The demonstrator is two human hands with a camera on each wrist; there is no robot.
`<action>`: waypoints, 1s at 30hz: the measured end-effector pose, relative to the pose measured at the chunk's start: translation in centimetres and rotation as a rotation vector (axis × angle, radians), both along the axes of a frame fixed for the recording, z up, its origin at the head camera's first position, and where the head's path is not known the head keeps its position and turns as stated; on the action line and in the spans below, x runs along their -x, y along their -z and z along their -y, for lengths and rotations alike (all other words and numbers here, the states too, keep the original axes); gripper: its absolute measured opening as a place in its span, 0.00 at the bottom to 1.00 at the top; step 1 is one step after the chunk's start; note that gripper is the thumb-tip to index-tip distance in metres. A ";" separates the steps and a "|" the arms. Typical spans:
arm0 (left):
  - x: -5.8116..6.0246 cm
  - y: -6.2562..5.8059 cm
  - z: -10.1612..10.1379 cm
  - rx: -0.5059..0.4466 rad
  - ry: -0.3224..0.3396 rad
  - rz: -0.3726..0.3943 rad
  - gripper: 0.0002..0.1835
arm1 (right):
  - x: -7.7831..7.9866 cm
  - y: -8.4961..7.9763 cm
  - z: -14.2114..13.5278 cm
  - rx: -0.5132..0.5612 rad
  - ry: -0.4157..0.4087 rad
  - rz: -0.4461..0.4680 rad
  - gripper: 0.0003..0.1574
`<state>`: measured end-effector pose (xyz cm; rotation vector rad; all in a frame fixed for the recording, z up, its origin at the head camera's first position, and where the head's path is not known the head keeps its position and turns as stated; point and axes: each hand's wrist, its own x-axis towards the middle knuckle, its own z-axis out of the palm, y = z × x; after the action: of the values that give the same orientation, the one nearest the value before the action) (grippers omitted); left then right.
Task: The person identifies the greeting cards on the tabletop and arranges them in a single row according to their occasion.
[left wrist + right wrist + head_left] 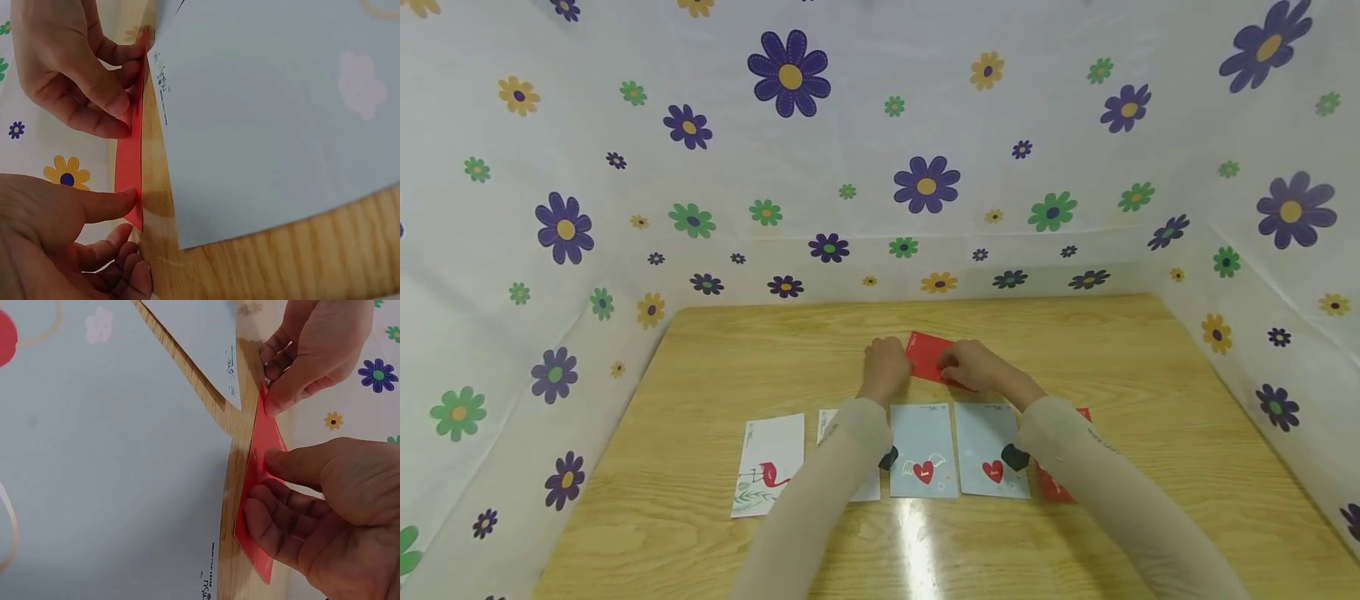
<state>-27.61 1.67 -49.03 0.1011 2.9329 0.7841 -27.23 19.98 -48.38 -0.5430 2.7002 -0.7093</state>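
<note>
Head view: both hands pinch one red card (pixel 929 357) at table (pixel 1150 467) centre, toward 12 o'clock from the card row. Left hand (pixel 886 367) grips its left edge, thumb and fingers curled on it; right hand (pixel 976 365) grips the right part, thumb on top, fingers beneath. At 6 o'clock of the hands lie two blue heart cards (pixel 923 450), a flamingo card (pixel 768 463) at 8 o'clock, another red card (pixel 1054 487) at 4 o'clock under the right sleeve.
</note>
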 end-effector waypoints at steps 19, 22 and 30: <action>-0.1 0.0 -0.4 0.006 -0.022 -0.019 0.13 | 2.4 0.5 0.9 -0.021 0.013 -0.217 0.29; -0.1 0.1 -0.6 -0.006 -0.022 -0.027 0.12 | 2.9 0.5 1.1 -0.053 -0.043 -0.200 0.37; -0.5 -0.1 -0.7 -0.003 -0.033 -0.028 0.10 | 3.4 0.0 1.7 -0.097 -0.046 -0.072 0.37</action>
<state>-27.15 2.41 -48.93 0.0641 2.9669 0.7981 -30.60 18.25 -48.37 -0.6149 2.7618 -0.5540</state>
